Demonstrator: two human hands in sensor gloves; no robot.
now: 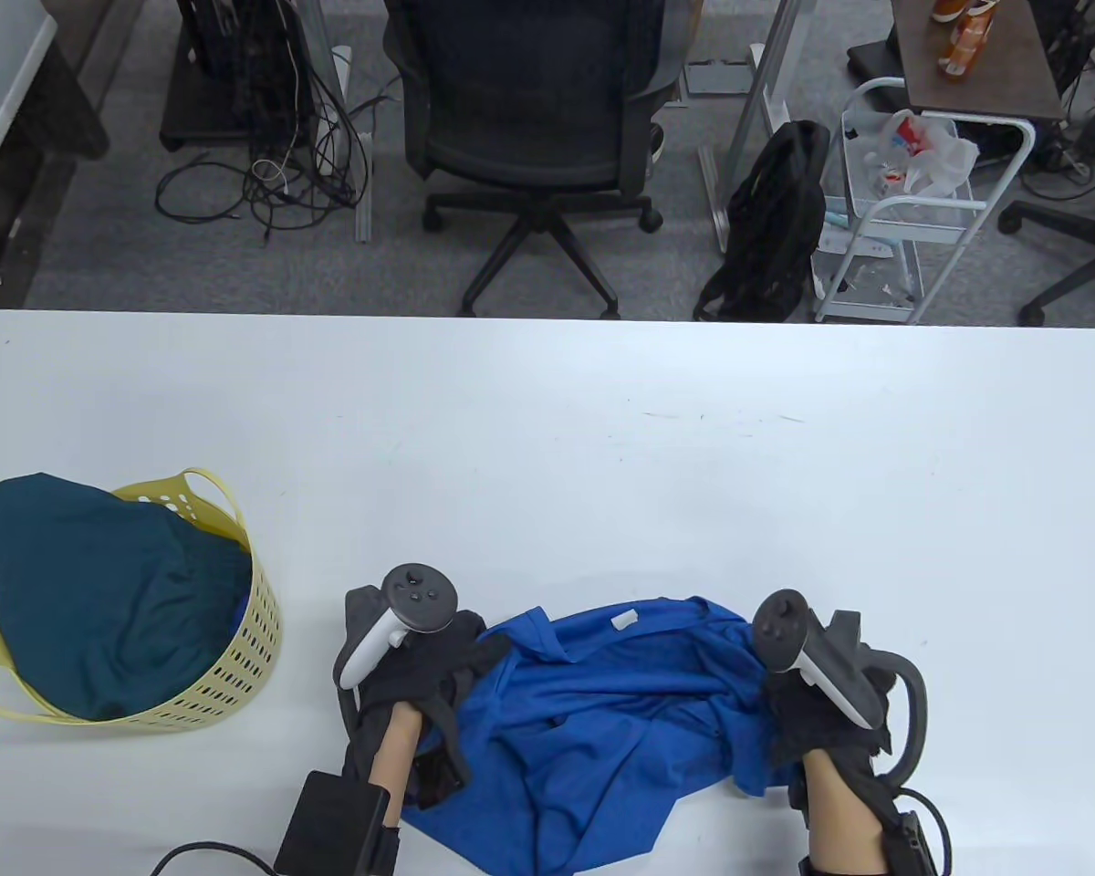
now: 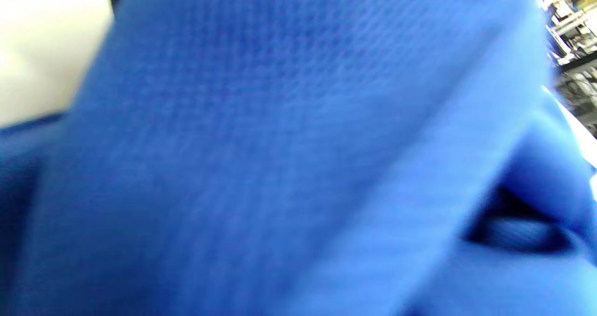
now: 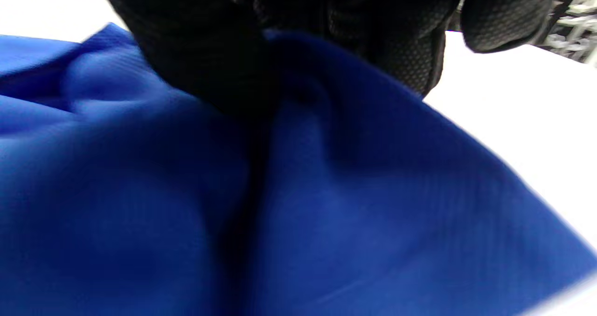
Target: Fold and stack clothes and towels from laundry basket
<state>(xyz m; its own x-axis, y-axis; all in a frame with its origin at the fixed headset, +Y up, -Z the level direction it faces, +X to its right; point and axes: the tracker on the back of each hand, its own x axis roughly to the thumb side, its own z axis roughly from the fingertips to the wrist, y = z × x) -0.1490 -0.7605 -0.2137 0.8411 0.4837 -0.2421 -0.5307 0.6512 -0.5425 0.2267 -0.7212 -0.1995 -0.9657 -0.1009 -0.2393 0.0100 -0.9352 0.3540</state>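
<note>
A crumpled bright blue mesh shirt lies on the white table at 6 o'clock. The left hand grips its 9 o'clock end and the right hand its 3 o'clock end. Only the right wrist view shows gloved fingers bunching cloth; the left wrist view is blurred fabric. Only the table view shows the yellow perforated plastic laundry basket holding a dark teal garment at 8 o'clock.

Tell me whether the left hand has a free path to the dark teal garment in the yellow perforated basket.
Probably yes: bare white table lies between the left hand and the yellow perforated basket, and the dark teal garment sits uncovered on top. The hand first has to let go of the blue shirt.
</note>
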